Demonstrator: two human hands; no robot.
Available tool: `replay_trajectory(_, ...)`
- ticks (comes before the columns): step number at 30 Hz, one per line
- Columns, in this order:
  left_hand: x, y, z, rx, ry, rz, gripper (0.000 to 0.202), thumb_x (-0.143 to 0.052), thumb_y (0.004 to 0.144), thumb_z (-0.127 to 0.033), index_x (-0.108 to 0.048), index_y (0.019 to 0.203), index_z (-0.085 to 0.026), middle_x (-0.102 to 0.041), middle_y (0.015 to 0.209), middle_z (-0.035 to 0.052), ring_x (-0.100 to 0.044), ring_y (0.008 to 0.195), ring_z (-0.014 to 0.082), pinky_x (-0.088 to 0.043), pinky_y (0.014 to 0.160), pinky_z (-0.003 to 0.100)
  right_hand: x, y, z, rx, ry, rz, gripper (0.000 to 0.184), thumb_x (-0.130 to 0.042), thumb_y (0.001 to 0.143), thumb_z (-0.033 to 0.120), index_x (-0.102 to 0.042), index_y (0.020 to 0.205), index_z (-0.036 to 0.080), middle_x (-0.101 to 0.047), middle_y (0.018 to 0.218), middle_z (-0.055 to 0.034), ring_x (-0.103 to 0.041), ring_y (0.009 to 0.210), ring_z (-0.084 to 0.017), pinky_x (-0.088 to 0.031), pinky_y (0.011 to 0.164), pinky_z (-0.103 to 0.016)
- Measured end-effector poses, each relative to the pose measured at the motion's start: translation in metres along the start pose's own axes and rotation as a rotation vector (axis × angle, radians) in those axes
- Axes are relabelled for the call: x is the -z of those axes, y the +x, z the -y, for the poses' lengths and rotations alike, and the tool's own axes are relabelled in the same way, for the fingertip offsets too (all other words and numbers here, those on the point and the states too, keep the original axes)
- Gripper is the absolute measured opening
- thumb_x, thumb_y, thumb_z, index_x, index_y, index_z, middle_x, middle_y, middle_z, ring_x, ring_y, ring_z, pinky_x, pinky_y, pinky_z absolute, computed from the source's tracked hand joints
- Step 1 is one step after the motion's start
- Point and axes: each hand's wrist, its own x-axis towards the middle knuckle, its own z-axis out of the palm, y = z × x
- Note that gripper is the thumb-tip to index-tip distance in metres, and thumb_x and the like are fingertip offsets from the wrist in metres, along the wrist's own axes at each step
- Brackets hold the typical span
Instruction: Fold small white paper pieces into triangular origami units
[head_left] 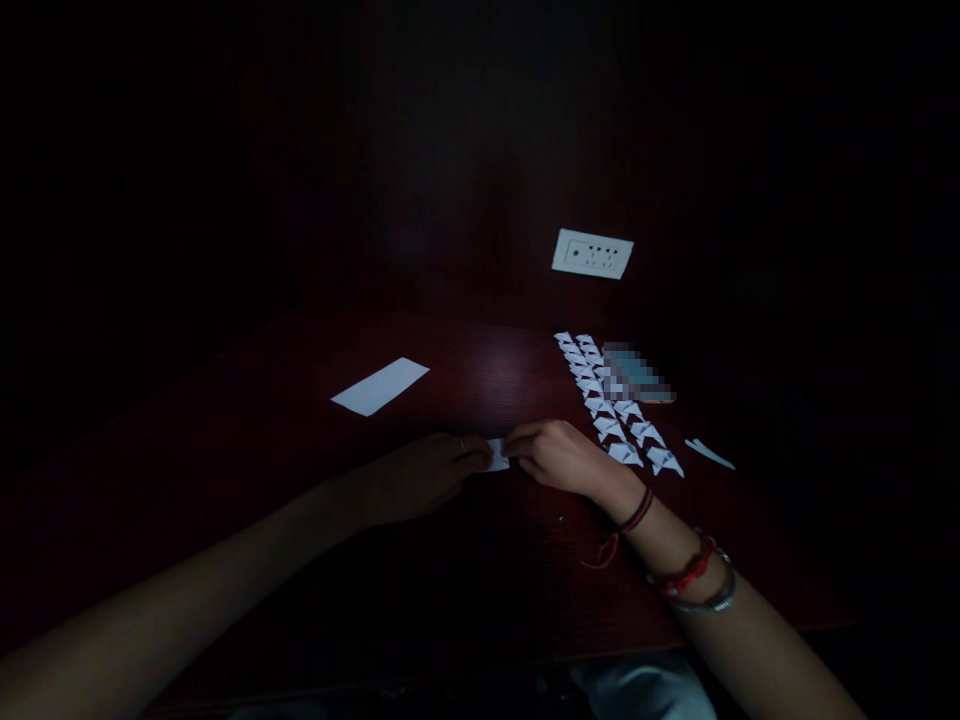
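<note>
A small piece of white paper (496, 456) lies low over the dark red table, between my two hands. My left hand (427, 475) pinches its left side, with a ring on one finger. On the right side, the fingers of my right hand (559, 455) are bent and closed on the paper's edge; cords and a bracelet circle that wrist. Parts of the paper are hidden under the fingertips. Beyond my left hand rests a flat white paper strip (381, 386). Several small folded paper pieces (609, 428) form two rows to the right of my right hand.
A phone-like flat object (637, 375), blurred out, lies against the right row. Thin pale strips (709, 454) are farther right. A white socket plate (592, 254) is on the wall behind. The table (300, 600) is dim, its front edge near my lap.
</note>
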Motion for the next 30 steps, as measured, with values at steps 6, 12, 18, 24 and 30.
replay_trajectory(6,-0.003,-0.002,0.002,-0.010,0.091,-0.023,0.037,-0.043,0.079,-0.010,-0.044,0.116,-0.018,-0.047,0.117,0.0067,-0.047,0.100,0.0201,-0.037,0.085,0.034,0.000,-0.003,-0.004,-0.032,0.049,-0.048,0.027,-0.042,0.076,0.007,-0.061,0.093,0.018,-0.059,0.094,-0.0031,-0.055,0.083,-0.013,-0.040,0.075,-0.024)
replay_trajectory(12,-0.008,-0.005,0.001,0.038,0.106,-0.068,0.037,-0.040,0.082,-0.013,-0.042,0.118,-0.019,-0.044,0.117,0.0083,-0.044,0.103,0.0213,-0.036,0.085,0.036,-0.004,0.002,-0.003,-0.108,0.232,-0.136,0.021,-0.046,0.079,0.017,-0.060,0.094,0.016,-0.058,0.088,-0.0047,-0.053,0.082,-0.013,-0.040,0.074,-0.024)
replay_trajectory(18,-0.003,-0.005,-0.003,0.029,0.011,-0.061,0.041,-0.042,0.078,-0.011,-0.041,0.118,-0.017,-0.042,0.118,0.0086,-0.042,0.105,0.0217,-0.035,0.088,0.036,-0.013,0.009,0.000,-0.220,0.322,-0.199,0.008,-0.055,0.073,0.020,-0.058,0.078,0.015,-0.054,0.076,-0.0021,-0.049,0.069,-0.010,-0.039,0.064,-0.022)
replay_trajectory(24,-0.001,-0.004,-0.006,0.013,-0.109,-0.087,0.041,-0.039,0.079,-0.009,-0.040,0.119,-0.018,-0.040,0.119,0.0081,-0.042,0.105,0.0189,-0.037,0.088,0.033,-0.016,0.012,0.001,-0.314,0.338,-0.248,0.007,-0.058,0.070,0.017,-0.056,0.076,0.014,-0.053,0.072,-0.0009,-0.047,0.064,-0.009,-0.037,0.059,-0.021)
replay_trajectory(30,-0.003,-0.003,-0.005,0.008,-0.090,-0.079,0.043,-0.039,0.081,-0.009,-0.035,0.123,-0.020,-0.040,0.120,0.0063,-0.039,0.107,0.0180,-0.034,0.092,0.034,-0.017,0.011,0.000,-0.271,0.345,-0.207,0.009,-0.055,0.074,0.017,-0.059,0.082,0.017,-0.053,0.078,-0.0022,-0.049,0.071,-0.010,-0.038,0.065,-0.022)
